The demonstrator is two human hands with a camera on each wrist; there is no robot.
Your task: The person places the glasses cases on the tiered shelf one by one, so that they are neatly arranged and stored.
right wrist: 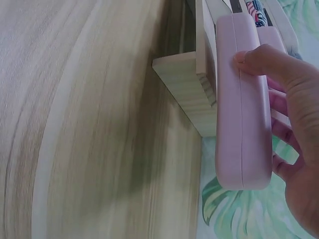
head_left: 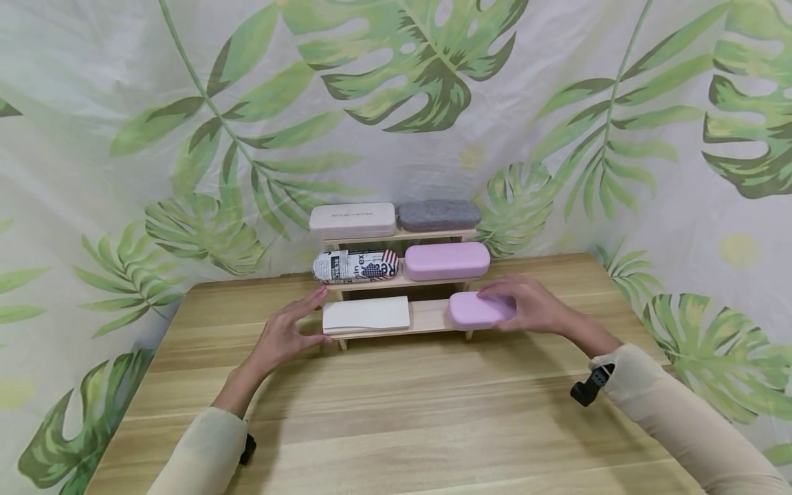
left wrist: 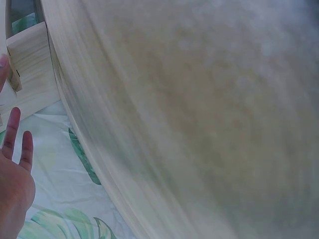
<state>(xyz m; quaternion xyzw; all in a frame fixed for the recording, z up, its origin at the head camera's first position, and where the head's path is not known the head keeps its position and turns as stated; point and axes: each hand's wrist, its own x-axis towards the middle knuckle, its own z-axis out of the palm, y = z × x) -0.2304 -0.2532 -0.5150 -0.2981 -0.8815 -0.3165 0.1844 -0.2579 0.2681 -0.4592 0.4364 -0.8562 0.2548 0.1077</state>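
Note:
At the right end of the bottom shelf, my right hand [head_left: 533, 306] grips a pink glasses case [head_left: 473, 311]. In the right wrist view, the thumb presses the case's near side while the other fingers lie behind it; its end juts past the shelf. Whether the shelf bears its weight, I cannot tell. My left hand [head_left: 286, 337] is at the left end of the wooden tiered stand [head_left: 430, 316], fingers extended, thumb near the bottom shelf's corner. Beside that thumb lies a white flat case [head_left: 366, 314]. The left wrist view catches only part of the hand.
On the middle tier sit a newspaper-print glasses case [head_left: 355, 266] and a larger pink case [head_left: 447, 261]. A pale case [head_left: 353, 220] and a grey fabric case [head_left: 439, 215] occupy the top tier. Behind the wooden table [head_left: 396, 419] hangs a leaf-patterned cloth [head_left: 396, 158].

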